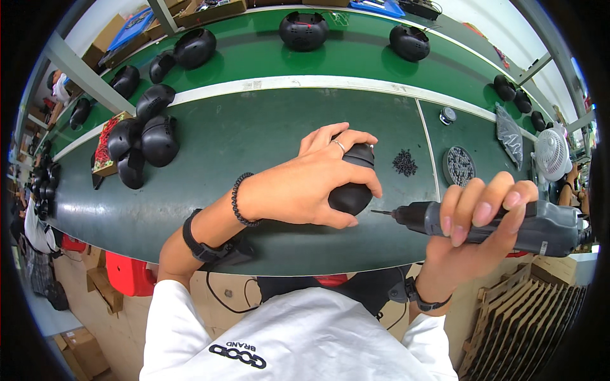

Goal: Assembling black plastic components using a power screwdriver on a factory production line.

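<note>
Two bare hands are working in my head view, both over the dark green workbench (254, 120). My left hand (311, 187) is clasped over a black rounded plastic housing (351, 199), thumb and fingers spread around it, pressing it near the middle of the bench. My right hand (486, 216) is wrapped around a dark electric screwdriver (546, 228), held level, with its thin bit (381, 212) pointing left, just beside the housing; from this angle I can't tell whether the two touch.

Right of the housing I see a loose pile of small black screws (405, 163), then a round dish (445, 162) of small grey pieces across a pale seam. A clear plastic bag (509, 136) and a white fan (552, 154) sit farther right. At the left, several curved black shells (159, 140) lie clustered beside a box of red wires (111, 143). Beyond the bench, more black housings (304, 32) stand on a green conveyor belt (254, 47).
</note>
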Demonstrator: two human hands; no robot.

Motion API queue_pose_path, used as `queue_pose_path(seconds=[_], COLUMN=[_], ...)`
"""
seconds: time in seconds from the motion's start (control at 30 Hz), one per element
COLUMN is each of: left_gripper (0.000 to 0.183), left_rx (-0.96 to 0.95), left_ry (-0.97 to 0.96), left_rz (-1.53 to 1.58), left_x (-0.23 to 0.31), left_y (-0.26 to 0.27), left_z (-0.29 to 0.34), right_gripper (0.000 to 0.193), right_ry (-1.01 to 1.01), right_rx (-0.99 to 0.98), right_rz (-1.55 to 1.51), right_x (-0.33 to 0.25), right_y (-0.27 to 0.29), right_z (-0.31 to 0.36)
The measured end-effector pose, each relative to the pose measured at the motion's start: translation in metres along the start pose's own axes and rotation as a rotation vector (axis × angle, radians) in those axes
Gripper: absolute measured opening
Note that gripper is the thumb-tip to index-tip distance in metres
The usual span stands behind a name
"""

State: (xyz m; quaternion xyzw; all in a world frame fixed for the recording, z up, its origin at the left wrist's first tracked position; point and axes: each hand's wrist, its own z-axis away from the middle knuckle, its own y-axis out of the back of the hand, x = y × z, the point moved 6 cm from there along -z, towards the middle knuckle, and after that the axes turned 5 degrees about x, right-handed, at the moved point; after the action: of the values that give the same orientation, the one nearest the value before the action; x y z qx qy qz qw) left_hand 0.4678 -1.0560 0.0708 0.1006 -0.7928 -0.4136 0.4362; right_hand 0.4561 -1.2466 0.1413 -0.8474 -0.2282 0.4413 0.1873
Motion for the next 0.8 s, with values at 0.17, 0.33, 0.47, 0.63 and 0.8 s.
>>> queue_pose_path(seconds=[0.17,0.33,0.47,0.63,0.8], left_gripper=[0.049,0.047,0.047,0.049,0.052], left_rx=[-0.015,-0.074,-0.071,-0.052,-0.017], left_ry=[0.012,0.099,0.135,0.155,0.11], left_rz=[0.0,0.114,0.006,-0.039,-0.142], left_x=[0.002,-0.013,-0.022,-0.024,-0.018], left_y=[0.004,0.029,0.04,0.036,0.033], left_z=[-0.002,0.0,0.006,0.01,0.009], right_gripper=[0.019,0.021,0.019,0.016,0.014], right_ry=[-0.011,-0.03,-0.06,-0.206,-0.24], right_rx=[-0.008,0.007,-0.005,-0.052,-0.043], right_rz=[0.085,0.147,0.082,0.179,0.218], right_x=[0.004,0.04,0.065,0.097,0.107], right_y=[0.012,0.016,0.012,0.014,0.012], right_z=[0.002,-0.002,-0.003,0.01,0.019])
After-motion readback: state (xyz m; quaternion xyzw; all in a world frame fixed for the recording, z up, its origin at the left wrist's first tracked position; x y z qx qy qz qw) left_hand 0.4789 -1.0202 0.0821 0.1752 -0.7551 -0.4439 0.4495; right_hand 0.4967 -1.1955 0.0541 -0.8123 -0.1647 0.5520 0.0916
